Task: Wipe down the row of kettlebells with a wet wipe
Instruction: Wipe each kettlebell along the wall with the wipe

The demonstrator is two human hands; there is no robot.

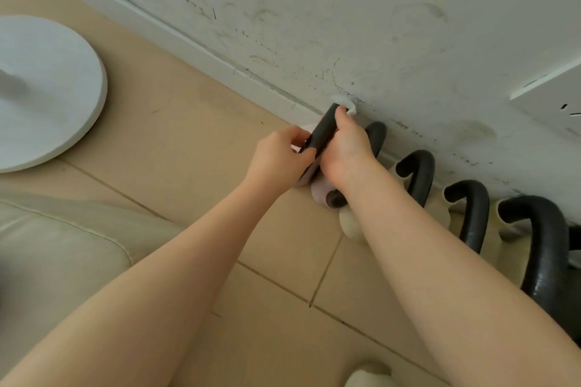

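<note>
Several kettlebells with black handles and pale bodies stand in a row along the wall base. At the row's far end, a pinkish kettlebell has its black handle (322, 130) up between my hands. My left hand (279, 157) pinches the near part of that handle. My right hand (347, 148) grips the handle's far part with a white wet wipe (345, 104) bunched under its fingers. The neighbouring kettlebell handle (377, 135) sits just behind my right hand. More handles follow to the right: a small one (419, 173), a mid one (471, 214) and a large one (544, 248).
A scuffed white wall (345, 25) with skirting runs behind the row. A round white base (47, 91) stands on the beige tiled floor (176, 141) at the left. A cream cushion (56, 245) lies lower left. A white wall fitting (553, 94) is at the right.
</note>
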